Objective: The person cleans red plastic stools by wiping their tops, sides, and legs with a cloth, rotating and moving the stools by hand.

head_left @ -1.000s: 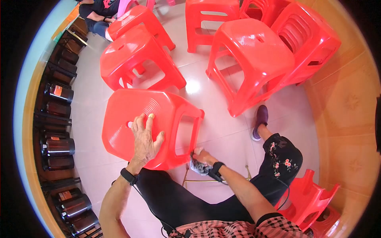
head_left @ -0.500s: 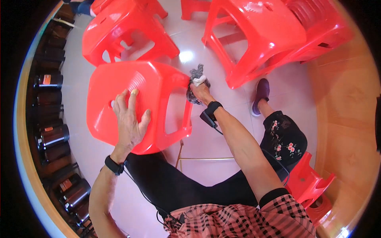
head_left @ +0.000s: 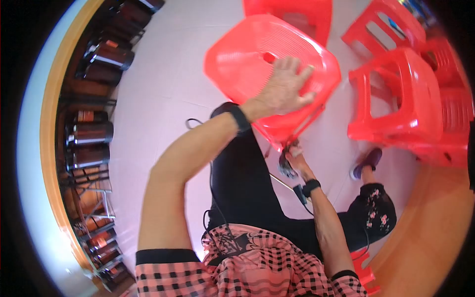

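Note:
A red plastic stool (head_left: pixel 237 64) with a ridged seat and a small hole in its middle stands tilted in front of my knees. My left hand (head_left: pixel 284 89) lies on the seat near that hole, its fingers spread and the thumb apart. Low down, beside the stool's near leg, my right hand (head_left: pixel 297 159) is closed around a grey cloth (head_left: pixel 286 167). The cloth is bunched up and partly hidden by the fingers and the stool; it seems to touch the leg.
More red stools (head_left: pixel 396 99) stand at the right, and another red stool (head_left: pixel 297 15) is behind the one I touch. Dark glossy cylindrical containers (head_left: pixel 89 133) line the shelf at the left. A wooden panel (head_left: pixel 415 208) rises at the right. A thin cable runs along my leg.
My view has turned, and the stool now appears farther right and tilted. My left hand has stayed on its seat. The right hand with the cloth has gone from the far legs to a near leg.

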The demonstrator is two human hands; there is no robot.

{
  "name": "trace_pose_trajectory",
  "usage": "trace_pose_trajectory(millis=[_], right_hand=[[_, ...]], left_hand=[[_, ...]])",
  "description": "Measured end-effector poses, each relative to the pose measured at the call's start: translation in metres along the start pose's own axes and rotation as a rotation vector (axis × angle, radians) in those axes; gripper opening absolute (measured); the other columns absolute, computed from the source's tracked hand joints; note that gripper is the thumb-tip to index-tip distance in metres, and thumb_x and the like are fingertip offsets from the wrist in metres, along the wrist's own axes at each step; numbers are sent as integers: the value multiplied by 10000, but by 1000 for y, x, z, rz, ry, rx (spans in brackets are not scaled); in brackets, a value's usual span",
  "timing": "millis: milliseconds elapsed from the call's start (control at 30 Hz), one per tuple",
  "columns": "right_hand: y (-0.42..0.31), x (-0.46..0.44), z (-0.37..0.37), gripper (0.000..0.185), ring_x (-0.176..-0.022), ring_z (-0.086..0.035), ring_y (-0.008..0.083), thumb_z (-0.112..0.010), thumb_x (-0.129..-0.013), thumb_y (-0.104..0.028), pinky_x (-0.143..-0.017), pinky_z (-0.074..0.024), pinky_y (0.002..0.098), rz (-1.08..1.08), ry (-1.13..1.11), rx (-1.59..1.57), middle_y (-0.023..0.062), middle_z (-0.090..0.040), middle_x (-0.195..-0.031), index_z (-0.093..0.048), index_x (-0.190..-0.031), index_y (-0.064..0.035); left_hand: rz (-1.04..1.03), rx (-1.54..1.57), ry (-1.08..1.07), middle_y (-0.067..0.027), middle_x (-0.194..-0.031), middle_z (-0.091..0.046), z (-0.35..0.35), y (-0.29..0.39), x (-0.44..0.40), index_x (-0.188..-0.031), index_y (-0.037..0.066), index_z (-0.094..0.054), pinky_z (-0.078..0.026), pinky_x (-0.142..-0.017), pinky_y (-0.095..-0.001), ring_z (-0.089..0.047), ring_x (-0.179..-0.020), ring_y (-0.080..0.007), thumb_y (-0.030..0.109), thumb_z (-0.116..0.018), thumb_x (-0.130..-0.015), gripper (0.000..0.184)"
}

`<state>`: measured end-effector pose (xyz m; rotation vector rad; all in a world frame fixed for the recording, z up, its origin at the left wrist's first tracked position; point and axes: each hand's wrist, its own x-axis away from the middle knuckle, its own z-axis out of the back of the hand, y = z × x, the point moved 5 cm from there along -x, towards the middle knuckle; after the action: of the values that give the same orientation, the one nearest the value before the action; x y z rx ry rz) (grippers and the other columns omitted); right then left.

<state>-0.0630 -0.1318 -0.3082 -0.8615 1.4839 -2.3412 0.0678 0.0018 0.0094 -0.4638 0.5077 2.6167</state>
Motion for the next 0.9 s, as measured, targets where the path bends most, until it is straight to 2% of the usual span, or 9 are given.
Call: trace_pose_trajectory(millis=[33, 100, 233, 333, 600, 767, 833, 867, 900], right_hand=[[-2, 5, -3, 204, -785, -556, 278, -527, -805, -163, -693, -449, 385, -65, -222, 42, 165, -562, -822, -535, -932, -4], [-33, 24, 5, 174, -744, -530, 187, -549, -795, -131, -661, -448, 332, -113, -338, 65, 99, -570, -790, -561, -916, -7], [-56, 36, 50, 165, -685, -519, 151, -554, -800, -145, -615, -446, 328, -170, -247, -93, 44, -557, -746, -570, -917, -30], [-77, 31, 103, 270, -745, -540, 113, -559, -861, -176, -680, -471, 280, -110, -233, -185, -1, -598, -862, -573, -1106, -63], [-154, 48, 254, 66, -543, -513, 118, -493, -904, -136, -462, -440, 294, 168, 648, -1058, -9, -527, -680, -512, -844, -115], [-156, 87, 302, 136, -561, -499, 115, -531, -877, -261, -451, -407, 309, 268, 875, -1220, -6, -529, -700, -478, -859, -138], [-138, 65, 280, 158, -579, -500, 113, -522, -883, -300, -464, -408, 318, -35, 939, -1186, -4, -526, -699, -475, -870, -149], [-98, 36, 278, 205, -599, -501, 118, -523, -880, -349, -443, -397, 313, 13, 1298, -968, 20, -516, -721, -470, -913, -154], [-109, 40, 267, 330, -731, -546, 168, -535, -866, -383, -540, -454, 343, 226, 685, -1494, 69, -553, -839, -467, -1066, -130]], left_hand=[[-3, 10, 13, -225, -1089, -423, -1, -1, -2, -1185, 28, -481, -319, -928, -499, -395, -1061, -374, 324, -607, -748, 542], [39, -17, 3, -233, -1092, -427, -1, 4, -9, -1183, 21, -481, -316, -937, -502, -395, -1071, -385, 332, -597, -752, 543], [24, 12, 128, -251, -1124, -435, -6, 1, -4, -1181, 3, -478, -296, -969, -522, -388, -1115, -413, 347, -577, -771, 544], [30, 102, 54, -226, -1150, -448, 4, 3, -5, -1221, 89, -460, -284, -976, -529, -388, -1125, -387, 363, -572, -813, 505], [48, 50, -25, -216, -1248, -401, -15, 10, -2, -1276, 57, -434, -291, -1010, -463, -371, -1191, -368, 188, -625, -797, 532], [25, 5, -113, -206, -1290, -371, -18, 18, 5, -1307, 47, -403, -283, -1018, -454, -340, -1225, -363, 204, -563, -854, 506], [60, -2, -94, -201, -1297, -362, -23, -24, 9, -1310, 46, -399, -285, -1014, -463, -340, -1223, -362, 234, -538, -879, 490], [33, 0, -120, -201, -1297, -362, -24, -24, 4, -1310, 46, -399, -285, -1014, -463, -340, -1223, -362, 234, -538, -879, 490], [57, -36, -120, -199, -1293, -366, -20, -17, 1, -1311, 46, -398, -292, -1009, -467, -344, -1218, -361, 265, -519, -890, 489]])
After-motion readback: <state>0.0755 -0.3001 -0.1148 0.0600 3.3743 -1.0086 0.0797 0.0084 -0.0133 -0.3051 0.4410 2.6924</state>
